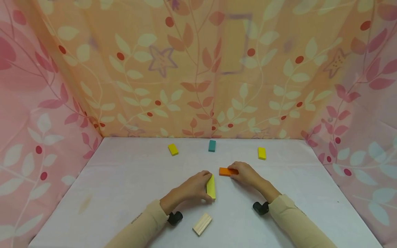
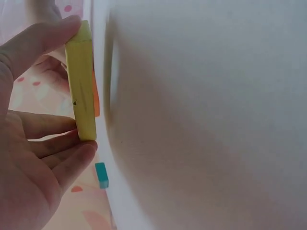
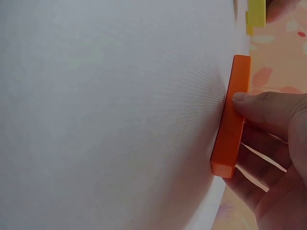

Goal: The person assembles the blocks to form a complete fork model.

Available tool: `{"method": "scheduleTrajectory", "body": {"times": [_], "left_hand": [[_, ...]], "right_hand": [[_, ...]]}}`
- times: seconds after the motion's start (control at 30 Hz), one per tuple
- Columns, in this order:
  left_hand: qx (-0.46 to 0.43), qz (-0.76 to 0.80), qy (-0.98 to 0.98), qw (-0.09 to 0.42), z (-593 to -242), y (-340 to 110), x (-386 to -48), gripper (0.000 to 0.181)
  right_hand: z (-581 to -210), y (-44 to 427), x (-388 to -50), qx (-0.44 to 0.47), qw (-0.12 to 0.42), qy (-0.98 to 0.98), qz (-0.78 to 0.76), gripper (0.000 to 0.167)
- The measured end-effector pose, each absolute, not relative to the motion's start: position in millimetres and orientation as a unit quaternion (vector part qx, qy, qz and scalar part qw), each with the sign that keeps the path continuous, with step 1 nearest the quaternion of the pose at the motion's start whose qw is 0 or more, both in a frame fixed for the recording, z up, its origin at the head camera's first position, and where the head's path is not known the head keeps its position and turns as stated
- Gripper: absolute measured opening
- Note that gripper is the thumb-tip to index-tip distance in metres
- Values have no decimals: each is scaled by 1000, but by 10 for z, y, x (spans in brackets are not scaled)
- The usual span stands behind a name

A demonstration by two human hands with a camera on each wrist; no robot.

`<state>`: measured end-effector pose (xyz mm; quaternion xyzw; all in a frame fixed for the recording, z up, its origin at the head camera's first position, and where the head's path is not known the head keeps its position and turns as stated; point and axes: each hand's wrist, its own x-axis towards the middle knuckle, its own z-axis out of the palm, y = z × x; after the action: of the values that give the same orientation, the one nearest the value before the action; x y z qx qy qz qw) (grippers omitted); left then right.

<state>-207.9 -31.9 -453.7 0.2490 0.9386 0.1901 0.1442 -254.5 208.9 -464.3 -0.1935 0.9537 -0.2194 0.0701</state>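
Observation:
My left hand pinches a yellow block end to end, thumb at one end and fingertips at the other. In the left wrist view the same yellow block appears held off the white surface. An orange block lies just beyond it, to the right. My right hand grips that block by its right part. The right wrist view shows the thumb on one long side of the orange block, with the other fingers behind it; whether it touches the cloth I cannot tell.
A plain wooden block lies near the front. Along the back are a yellow block, a teal block and another yellow block. Patterned curtains enclose the white table at back and sides.

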Motion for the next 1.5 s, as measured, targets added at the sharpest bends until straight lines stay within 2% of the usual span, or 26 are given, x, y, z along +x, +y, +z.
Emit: {"method": "scheduleTrajectory", "body": {"times": [0.87, 1.5], "left_hand": [[239, 169, 943, 160, -4583, -217, -2116, 94], [240, 150, 944, 167, -4572, -192, -2087, 94]], "right_hand": [[-4652, 2094, -2554, -201, 67, 951, -224, 35], [-4650, 2131, -2539, -191, 86, 950, -231, 38]]}}
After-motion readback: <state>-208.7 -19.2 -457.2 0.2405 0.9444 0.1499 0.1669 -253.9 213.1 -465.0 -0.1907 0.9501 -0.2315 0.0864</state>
